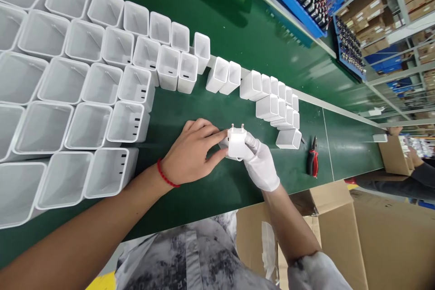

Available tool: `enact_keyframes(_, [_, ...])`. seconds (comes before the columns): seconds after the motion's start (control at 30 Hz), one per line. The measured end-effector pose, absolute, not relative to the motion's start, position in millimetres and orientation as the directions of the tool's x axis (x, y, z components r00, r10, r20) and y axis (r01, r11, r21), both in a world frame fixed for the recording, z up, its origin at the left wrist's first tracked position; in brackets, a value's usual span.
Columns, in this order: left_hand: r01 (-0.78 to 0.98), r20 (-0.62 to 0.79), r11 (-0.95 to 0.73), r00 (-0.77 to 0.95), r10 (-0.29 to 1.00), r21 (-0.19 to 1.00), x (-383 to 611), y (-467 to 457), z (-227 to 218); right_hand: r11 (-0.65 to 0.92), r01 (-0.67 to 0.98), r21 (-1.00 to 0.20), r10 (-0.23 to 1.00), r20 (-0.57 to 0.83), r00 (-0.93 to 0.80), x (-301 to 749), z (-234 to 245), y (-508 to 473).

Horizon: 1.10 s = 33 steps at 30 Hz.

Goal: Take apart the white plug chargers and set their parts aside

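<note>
Wide green matte workbench (pixel 238 22). At left, packed rows of white open-topped plastic casings (pixel 88 95). At near centre, above the bench: bare left hand (pixel 190 152) with red wrist cord (pixel 165 176) and white-gloved right hand (pixel 260 167), both clasping a small white two-pin plug charger (pixel 237 142), pins upward. To the right, red-handled pliers (pixel 313 163) flat on the bench.

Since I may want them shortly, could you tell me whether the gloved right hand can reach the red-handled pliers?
Probably yes: the pliers lie on bare belt beside the right hand, nothing between, though that hand now grips the white plug.
</note>
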<state>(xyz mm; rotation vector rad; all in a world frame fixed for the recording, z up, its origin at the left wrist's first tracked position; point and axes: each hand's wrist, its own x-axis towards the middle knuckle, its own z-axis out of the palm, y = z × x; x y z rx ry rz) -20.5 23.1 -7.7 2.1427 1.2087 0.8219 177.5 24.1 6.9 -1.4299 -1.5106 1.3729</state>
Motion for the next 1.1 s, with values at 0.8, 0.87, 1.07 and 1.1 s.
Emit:
enact_keyframes(0.8, [0.486,0.338,-0.416,0.244,0.909,0.768,-20,23,-16,-0.489,-0.466,-0.737,0.872,-0.431,-0.233,167,46,36])
enact_keyframes(0.87, [0.488,0.337,-0.415,0.244,0.909,0.767,-20,23,-16,-0.491,-0.471,-0.733,0.871,-0.437,-0.227,165,46,36])
enact_keyframes(1.07, [0.485,0.348,-0.426,0.245,0.905,0.764,-18,23,-17,-0.494,-0.458,-0.739,0.865,-0.470,-0.176,162,47,38])
enact_keyframes(1.1, [0.481,0.347,-0.421,0.240,0.907,0.769,-18,23,-16,-0.498,-0.452,-0.740,0.863,-0.474,-0.176,162,48,38])
